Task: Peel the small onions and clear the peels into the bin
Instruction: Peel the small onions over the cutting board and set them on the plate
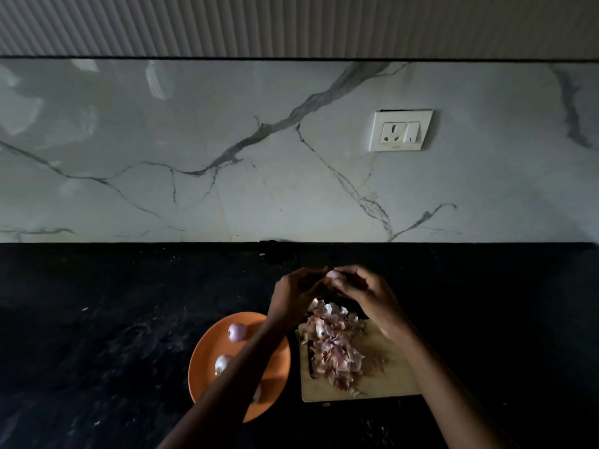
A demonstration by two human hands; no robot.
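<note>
Peeling step: left hand (pixel 293 294) and right hand (pixel 363 291) pinch one onion (pixel 333 275) above the peels (pixel 334 345); next, strip remaining skin.

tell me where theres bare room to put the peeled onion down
Bare room lies on the orange plate left of its two onions, and on the black counter left of it. The cutting board is crowded with peels.
</note>
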